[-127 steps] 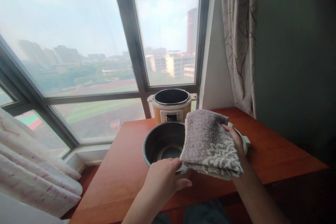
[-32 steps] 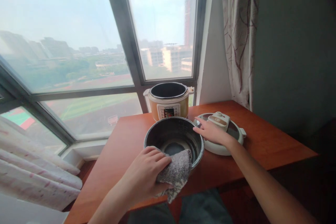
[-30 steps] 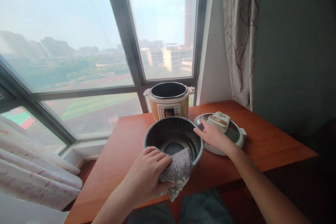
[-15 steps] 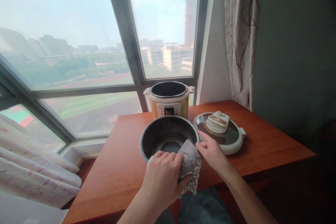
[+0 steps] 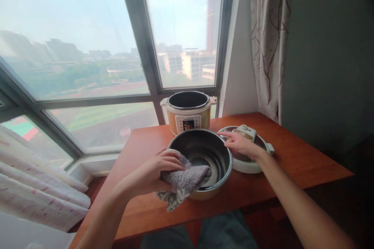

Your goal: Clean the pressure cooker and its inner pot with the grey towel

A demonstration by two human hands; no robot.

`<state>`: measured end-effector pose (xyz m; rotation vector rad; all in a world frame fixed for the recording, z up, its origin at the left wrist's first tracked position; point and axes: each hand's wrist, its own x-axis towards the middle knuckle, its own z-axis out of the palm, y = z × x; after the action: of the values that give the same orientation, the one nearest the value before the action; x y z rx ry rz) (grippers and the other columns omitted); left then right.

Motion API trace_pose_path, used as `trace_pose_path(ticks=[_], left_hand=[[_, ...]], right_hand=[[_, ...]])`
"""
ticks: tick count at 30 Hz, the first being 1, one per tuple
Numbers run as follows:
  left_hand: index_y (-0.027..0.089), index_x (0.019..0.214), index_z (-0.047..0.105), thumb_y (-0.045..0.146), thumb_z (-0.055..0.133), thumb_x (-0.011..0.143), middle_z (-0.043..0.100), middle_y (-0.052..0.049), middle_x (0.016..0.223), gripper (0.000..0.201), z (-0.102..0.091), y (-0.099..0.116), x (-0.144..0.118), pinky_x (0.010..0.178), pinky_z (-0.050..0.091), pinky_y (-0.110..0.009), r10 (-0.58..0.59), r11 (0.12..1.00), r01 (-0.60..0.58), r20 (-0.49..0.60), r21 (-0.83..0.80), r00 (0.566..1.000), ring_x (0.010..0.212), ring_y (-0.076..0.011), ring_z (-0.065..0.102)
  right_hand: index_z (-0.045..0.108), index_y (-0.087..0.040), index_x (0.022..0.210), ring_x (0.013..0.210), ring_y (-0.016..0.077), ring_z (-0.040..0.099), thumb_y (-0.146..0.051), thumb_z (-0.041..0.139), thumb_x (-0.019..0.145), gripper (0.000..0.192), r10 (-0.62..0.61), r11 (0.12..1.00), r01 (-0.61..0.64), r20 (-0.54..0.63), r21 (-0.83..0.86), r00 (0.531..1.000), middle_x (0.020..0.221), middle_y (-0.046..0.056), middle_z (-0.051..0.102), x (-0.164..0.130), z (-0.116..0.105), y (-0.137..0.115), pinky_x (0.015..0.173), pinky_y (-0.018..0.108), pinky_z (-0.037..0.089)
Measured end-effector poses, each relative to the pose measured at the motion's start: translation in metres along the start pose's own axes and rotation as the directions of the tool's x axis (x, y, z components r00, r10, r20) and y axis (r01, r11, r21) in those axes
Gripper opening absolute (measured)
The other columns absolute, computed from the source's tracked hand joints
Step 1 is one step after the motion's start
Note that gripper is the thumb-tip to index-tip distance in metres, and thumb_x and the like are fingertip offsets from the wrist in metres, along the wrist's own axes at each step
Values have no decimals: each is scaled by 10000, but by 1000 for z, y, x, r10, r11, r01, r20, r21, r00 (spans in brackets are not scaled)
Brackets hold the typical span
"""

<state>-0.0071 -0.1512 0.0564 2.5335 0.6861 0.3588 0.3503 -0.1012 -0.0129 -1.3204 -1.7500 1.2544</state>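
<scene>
— Hands at a red-brown wooden table (image 5: 140, 210) under a tall window (image 5: 87, 46): what does each one hold?

— Left hand (image 5: 154, 171) has its fingers closed around a grey, fluffy folded cloth (image 5: 187, 181), pressing it over the near-left rim of a round, dark metal inner pot (image 5: 204, 159). Part of the cloth lies inside the pot against its wall; a patterned corner hangs outside over the rim.

— And the right hand?

— Right hand (image 5: 241, 144) rests on the pot's far-right rim, fingers stretched flat and loosely together, gripping nothing that can be made out. It lies partly over a round white-rimmed cooker lid with a dark top and cream handle (image 5: 251, 151), which sits flat on the table touching the pot's right side.

— Where does the pot stand?

— Near the table's front edge, about midway along it, and it appears tipped slightly toward the left hand.

— Anything behind it?

— A cream and tan electric pressure cooker body (image 5: 189, 111) with a front control panel stands open at the table's back edge, against the window frame. A pale patterned curtain (image 5: 269, 42) hangs at the back-right corner, and another light curtain (image 5: 35, 183) is bunched low at the left, off the table.
</scene>
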Motion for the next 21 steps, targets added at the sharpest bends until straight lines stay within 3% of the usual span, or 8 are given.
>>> trace_pose_path(ticks=[4,7,9,11,12,13,18,21], left_hand=[[243,1118,754,313,791,783,734,-118,1146,344,4,-24,-13,1110,385,-441,29,984,-55,-155,-167,987,1290,-318,526],[233,1095,772,296,812,739,736,-127,1162,363,21,-39,-24,1124,371,-506,-105,942,-23,-358,-334,928,1285,-357,537],[207,1063,779,332,823,705,751,-125,1119,382,35,-44,-26,1055,447,-501,-340,862,61,-483,-503,807,1199,-373,600],[170,1035,769,395,820,692,769,-117,1025,414,45,-45,-20,911,542,-447,-561,735,80,-538,-673,629,1050,-357,672],[156,1037,757,424,813,693,771,-111,991,439,47,-44,-14,847,564,-418,-629,679,58,-540,-732,559,988,-342,690],[146,1052,743,443,809,693,770,-107,977,470,47,-42,-7,809,571,-396,-665,641,33,-534,-767,521,955,-330,697],[149,1169,700,417,829,669,768,-86,984,582,29,-35,32,746,570,-332,-674,639,101,-492,-763,551,941,-308,702],[146,1136,694,411,813,682,767,-85,967,539,32,-48,44,728,580,-329,-730,544,-19,-485,-839,482,889,-283,718]], right_hand=[[500,-101,1417,483,95,369,-199,541,771,654,-14,998,13,-4,-63,1000,511,-88,425,2,-2,-3,475,213,267],[499,-107,1422,482,94,351,-198,527,777,652,-6,998,4,-21,-62,1000,516,-91,403,0,1,-4,475,214,260],[496,-103,1425,484,93,351,-196,524,778,654,-6,998,4,-27,-60,1000,519,-92,402,0,2,-4,475,213,256],[492,-108,1431,481,91,356,-192,525,774,663,-5,998,3,-27,-65,1000,524,-91,407,1,3,-5,474,212,252],[491,-112,1434,479,90,360,-189,527,771,668,-3,997,2,-27,-71,1000,527,-91,412,1,3,-6,473,212,251],[491,-116,1436,478,90,364,-185,528,767,673,-3,997,0,-28,-78,1000,529,-90,418,2,3,-7,472,212,251],[493,-107,1436,464,94,367,-171,520,754,685,-13,995,10,-30,-102,999,511,-87,429,3,4,-9,464,216,239],[490,-95,1431,463,92,349,-171,518,754,682,-14,998,11,-47,-69,999,509,-93,405,2,6,-5,462,218,226]])
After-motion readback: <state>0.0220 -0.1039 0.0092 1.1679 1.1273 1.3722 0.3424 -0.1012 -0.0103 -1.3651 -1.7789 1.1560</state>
